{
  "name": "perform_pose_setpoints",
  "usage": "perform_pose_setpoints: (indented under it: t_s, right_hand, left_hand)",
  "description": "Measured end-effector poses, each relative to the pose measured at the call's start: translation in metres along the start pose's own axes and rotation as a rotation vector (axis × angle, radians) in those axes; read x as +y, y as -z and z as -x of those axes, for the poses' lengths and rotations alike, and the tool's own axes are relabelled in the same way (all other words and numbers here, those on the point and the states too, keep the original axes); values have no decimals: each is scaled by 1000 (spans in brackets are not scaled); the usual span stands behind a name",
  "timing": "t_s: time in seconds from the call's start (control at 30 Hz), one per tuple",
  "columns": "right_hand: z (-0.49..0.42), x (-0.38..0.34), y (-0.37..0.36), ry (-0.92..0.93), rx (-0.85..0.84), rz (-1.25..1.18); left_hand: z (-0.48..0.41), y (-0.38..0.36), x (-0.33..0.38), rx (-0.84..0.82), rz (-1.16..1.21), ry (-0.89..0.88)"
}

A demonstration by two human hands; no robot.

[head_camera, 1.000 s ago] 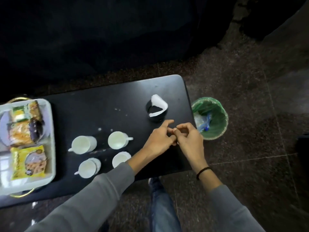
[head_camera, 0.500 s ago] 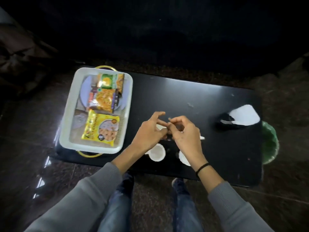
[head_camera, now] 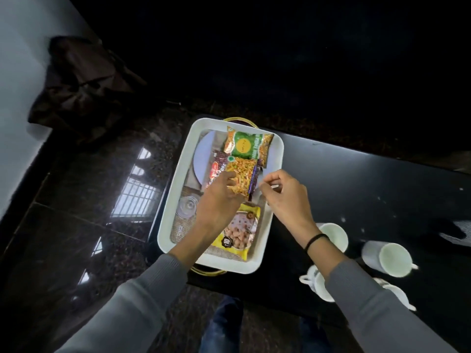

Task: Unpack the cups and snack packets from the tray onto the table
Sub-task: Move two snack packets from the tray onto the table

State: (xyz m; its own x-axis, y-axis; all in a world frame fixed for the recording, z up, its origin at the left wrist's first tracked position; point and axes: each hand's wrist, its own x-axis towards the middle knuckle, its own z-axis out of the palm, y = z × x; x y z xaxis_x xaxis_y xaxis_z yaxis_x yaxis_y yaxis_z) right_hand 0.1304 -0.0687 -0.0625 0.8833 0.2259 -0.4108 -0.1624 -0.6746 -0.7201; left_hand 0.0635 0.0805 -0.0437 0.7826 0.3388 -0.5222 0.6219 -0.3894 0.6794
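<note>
The white tray [head_camera: 178, 174] sits at one end of the black table [head_camera: 356, 179]. Its long axis runs away from the person, and a gold handle shows at each short end. All three snack packets are inside it.

The green packet [head_camera: 244, 146] lies at the tray's far end with its long side across the tray. It carries a yellow disc and white lettering down one side, too blurred to read. The orange-and-purple packet [head_camera: 242, 171] lies at the tray's middle, overlapping the green one. It has a red oval logo whose words cannot be made out. The yellow packet [head_camera: 242, 228] lies at the tray's near end, lengthwise along the tray. It shows a picture of round snacks and a dark round badge with illegible print.

The left hand [head_camera: 216, 202] reaches over the tray's middle with its fingers [head_camera: 226, 177] on the orange-and-purple packet. The hand hides that edge, so I cannot tell whether it pinches the packet or only touches it. The right hand [head_camera: 285, 197] hovers at the tray's right rim with fingers curled and thumb and forefinger close together. Whether they hold anything cannot be told.

Under the packets are a pale plate [head_camera: 201, 159] and a clear glass piece [head_camera: 187, 206], both partly covered.

Four white cups stand on the table to the right of the tray. The one nearest the tray [head_camera: 336, 235] is half hidden by the right wrist, another [head_camera: 390, 258] is in full view, and two [head_camera: 314, 278] [head_camera: 400, 293] are mostly behind the grey sleeve.
</note>
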Motion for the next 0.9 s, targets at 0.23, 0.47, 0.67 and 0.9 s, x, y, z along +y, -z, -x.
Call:
perform_pose_setpoints:
  t_s: [0.23, 0.47, 0.67, 0.9]
  right_hand:
    - [-20, -2, -15, -165, -223, 128]
    - [-5, 13, -32, -176, -402, 294]
    - [-2, 24, -24, -193, -322, 42]
    - [-3, 32, 8, -220, -332, -349]
  left_hand:
    - [-32, 19, -31, 150, -158, 224]
    - [-23, 7, -56, 55, -99, 307]
    - [-19, 20, -66, -76, 184, 372]
    - [-3, 35, -59, -214, 498, 90]
